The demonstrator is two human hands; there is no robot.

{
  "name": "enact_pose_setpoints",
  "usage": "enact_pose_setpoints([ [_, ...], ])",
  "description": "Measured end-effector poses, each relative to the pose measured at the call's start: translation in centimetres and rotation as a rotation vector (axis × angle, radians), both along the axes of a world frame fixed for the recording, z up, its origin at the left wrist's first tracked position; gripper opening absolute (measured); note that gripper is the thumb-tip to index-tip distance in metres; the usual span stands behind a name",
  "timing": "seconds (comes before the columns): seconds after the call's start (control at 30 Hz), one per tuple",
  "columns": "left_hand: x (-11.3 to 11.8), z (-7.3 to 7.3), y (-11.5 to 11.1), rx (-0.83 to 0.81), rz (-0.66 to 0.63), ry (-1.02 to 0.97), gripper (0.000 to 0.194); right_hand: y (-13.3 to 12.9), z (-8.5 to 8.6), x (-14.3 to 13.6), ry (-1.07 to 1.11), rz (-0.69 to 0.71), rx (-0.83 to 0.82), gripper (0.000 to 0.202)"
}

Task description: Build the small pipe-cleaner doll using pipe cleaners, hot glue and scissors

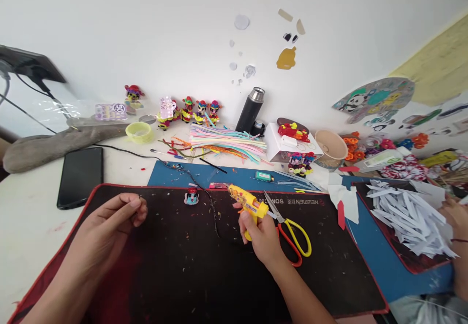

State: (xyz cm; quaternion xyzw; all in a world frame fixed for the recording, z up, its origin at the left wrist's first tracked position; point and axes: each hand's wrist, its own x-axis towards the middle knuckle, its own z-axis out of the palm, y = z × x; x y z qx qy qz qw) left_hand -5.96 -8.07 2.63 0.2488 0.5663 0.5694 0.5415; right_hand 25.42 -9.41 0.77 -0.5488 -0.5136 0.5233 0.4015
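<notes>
My right hand (pixel 261 236) is wrapped round the handle of a yellow hot glue gun (pixel 248 199), its nozzle pointing up and left over the black mat (pixel 175 275). Above the mat's left part, my left hand (pixel 117 219) is closed in a pinch, thumb against forefinger; whatever sits between the fingertips is hidden or too small to name. A small blue, black and pink figure piece (pixel 191 196) lies between my hands near the mat's far edge. Just right of the glue gun rest scissors (pixel 292 238) with one red and one yellow handle loop.
Pastel pipe cleaners (pixel 226 138) are piled behind the mat, beside a black thermos (pixel 250 109) and a white box (pixel 288 143). Small finished figures (pixel 201 111) line the wall. A phone (pixel 81 177) lies left. At right, another person's hand (pixel 457 219) is by paper strips (pixel 405 216).
</notes>
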Motion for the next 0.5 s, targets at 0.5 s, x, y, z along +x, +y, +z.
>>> enact_pose_setpoints([
  [0.5,1.0,-2.8,-0.8,0.038,-0.232,0.239,0.036,1.5,-0.2,3.5,-1.076,0.015,0.271,0.032],
])
